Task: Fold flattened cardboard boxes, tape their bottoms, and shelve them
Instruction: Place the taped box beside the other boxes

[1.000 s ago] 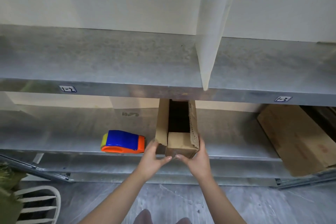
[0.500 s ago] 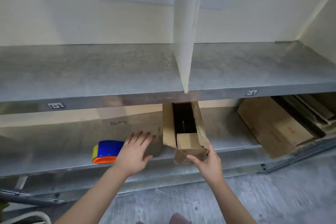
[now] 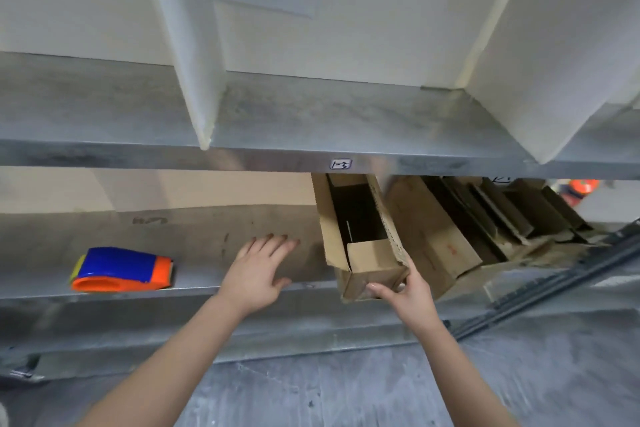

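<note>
A narrow folded cardboard box (image 3: pixel 363 243) stands on the lower metal shelf (image 3: pixel 194 282) with its top flaps open, its near end overhanging the shelf's front edge. My right hand (image 3: pixel 403 291) grips the box's near bottom corner, thumb across the front face. My left hand (image 3: pixel 258 269) lies flat with straight fingers on the shelf, left of the box and apart from it. A blue and orange tape dispenser (image 3: pixel 121 269) sits on the same shelf, far left.
Several other cardboard boxes (image 3: pixel 429 236) stand in a row on the shelf right of the held box. The upper shelf (image 3: pixel 311 121) carries white dividers (image 3: pixel 187 45) and a label (image 3: pixel 340 164). Grey floor (image 3: pixel 346 392) lies below.
My left hand let go of the box and moved left onto the shelf. My right hand slid the box to the right, close to the row of other boxes.
</note>
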A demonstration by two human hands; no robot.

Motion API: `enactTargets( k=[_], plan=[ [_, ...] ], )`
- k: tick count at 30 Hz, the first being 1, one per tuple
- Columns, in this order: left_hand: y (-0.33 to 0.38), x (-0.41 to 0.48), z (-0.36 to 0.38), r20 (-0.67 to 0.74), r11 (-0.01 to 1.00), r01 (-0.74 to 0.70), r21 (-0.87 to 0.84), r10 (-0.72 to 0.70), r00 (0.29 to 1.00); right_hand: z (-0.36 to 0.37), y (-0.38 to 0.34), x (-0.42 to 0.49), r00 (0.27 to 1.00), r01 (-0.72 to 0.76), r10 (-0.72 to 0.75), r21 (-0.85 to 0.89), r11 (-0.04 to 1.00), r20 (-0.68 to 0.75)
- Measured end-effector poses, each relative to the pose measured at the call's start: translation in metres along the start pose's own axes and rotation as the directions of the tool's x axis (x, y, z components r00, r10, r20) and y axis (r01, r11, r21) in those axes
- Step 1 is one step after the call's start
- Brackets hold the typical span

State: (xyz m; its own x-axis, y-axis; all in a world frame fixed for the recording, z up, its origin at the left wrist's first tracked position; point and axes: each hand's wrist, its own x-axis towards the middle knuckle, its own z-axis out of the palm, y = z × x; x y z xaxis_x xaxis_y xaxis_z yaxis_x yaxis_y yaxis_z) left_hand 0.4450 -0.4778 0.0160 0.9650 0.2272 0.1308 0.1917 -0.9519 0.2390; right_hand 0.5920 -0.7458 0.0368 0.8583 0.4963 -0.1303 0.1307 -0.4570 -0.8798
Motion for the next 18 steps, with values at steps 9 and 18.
enactTargets(
  k=[9, 18],
  plan=[
    [0.136, 0.039, 0.031, 0.199, 0.731, 0.250, -0.634, -0.158, 0.967, -0.055, 0.043, 0.025, 0.996, -0.033, 0.024, 0.107, 0.994, 0.088],
    [0.164, 0.066, 0.059, 0.282, 0.529, 0.407, -0.744, -0.304, 0.910, -0.031, 0.068, 0.040, 0.971, -0.218, 0.233, 0.206, 0.954, -0.053]
  ],
)
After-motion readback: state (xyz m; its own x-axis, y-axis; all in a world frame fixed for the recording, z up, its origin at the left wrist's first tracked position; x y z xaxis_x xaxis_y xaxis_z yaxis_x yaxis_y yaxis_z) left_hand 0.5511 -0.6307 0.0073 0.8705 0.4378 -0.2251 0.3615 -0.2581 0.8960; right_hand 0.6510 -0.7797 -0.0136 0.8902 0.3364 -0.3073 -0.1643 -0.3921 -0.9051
